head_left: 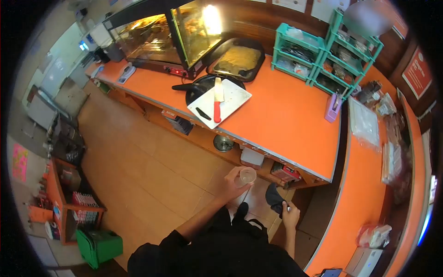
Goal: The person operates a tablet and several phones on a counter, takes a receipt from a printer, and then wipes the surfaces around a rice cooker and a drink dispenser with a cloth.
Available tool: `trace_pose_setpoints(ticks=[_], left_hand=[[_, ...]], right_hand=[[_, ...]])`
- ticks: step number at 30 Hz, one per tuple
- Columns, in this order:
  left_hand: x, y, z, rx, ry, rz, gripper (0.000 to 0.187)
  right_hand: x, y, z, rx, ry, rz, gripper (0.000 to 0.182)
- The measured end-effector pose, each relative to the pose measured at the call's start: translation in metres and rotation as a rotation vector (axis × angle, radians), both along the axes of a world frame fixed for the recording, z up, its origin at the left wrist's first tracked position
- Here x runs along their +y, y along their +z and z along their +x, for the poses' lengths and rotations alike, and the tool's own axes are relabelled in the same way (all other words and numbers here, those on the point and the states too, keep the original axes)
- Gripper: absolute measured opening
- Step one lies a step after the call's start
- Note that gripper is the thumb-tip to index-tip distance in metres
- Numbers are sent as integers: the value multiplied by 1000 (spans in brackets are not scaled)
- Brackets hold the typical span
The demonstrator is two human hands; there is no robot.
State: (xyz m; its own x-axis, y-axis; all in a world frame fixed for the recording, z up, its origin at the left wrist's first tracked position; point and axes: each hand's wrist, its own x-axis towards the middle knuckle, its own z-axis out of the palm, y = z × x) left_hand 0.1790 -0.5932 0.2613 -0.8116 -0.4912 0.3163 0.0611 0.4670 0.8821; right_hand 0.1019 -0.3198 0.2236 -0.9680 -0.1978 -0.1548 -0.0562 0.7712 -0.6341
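Observation:
My left hand (230, 187) is wrapped round a small clear cup (248, 175), held in front of me over the floor. Lower and to the right, my right hand (290, 214) grips a dark grey item (274, 197) that looks like a cap or cloth. Both hands are apart, on the near side of the orange counter (281, 111). On that counter a white cutting board (233, 102) rests partly over a black pan (191, 95). A knife with a red handle (217, 111) lies across the board.
A lit glass food warmer (154, 41) and a black tray (254, 46) stand at the counter's back. Green stacked racks (297, 54) and a purple holder (332, 108) are further right. A green bin (98, 244) stands at lower left.

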Motion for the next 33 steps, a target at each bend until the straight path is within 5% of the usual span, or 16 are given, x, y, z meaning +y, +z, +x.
trace_pose_setpoints(ticks=[3, 7, 11, 15, 17, 22, 25, 28, 31, 33], left_hand=[[-14, -1, 21, 30, 71, 8, 49], [-35, -5, 48, 23, 234, 169, 47], [-69, 26, 87, 112, 438, 27, 49], [-92, 28, 134, 112, 595, -87, 46], [-106, 24, 159, 116, 704, -110, 44], [-130, 8, 224, 294, 736, 241, 40], [-143, -61, 272, 441, 811, 293, 49], [-164, -21, 330, 204, 736, 297, 49], [-189, 15, 385, 169, 772, 376, 53], [-217, 6, 421, 245, 808, 337, 55]], right_hand=[[-34, -8, -6, -43, 104, -107, 37], [-74, -23, -1, 39, 359, 65, 34], [-127, -31, 6, -220, 550, -89, 34], [-177, -40, 20, -73, 828, -12, 33], [-214, -44, 29, -98, 914, -199, 32], [-323, 10, 80, -91, 1151, -58, 29], [-391, 21, 124, 3, 1252, -175, 25], [-463, 41, 180, -130, 1494, -306, 23], [-529, 80, 251, -129, 1888, -363, 22], [-568, 92, 298, -390, 2094, -316, 22]])
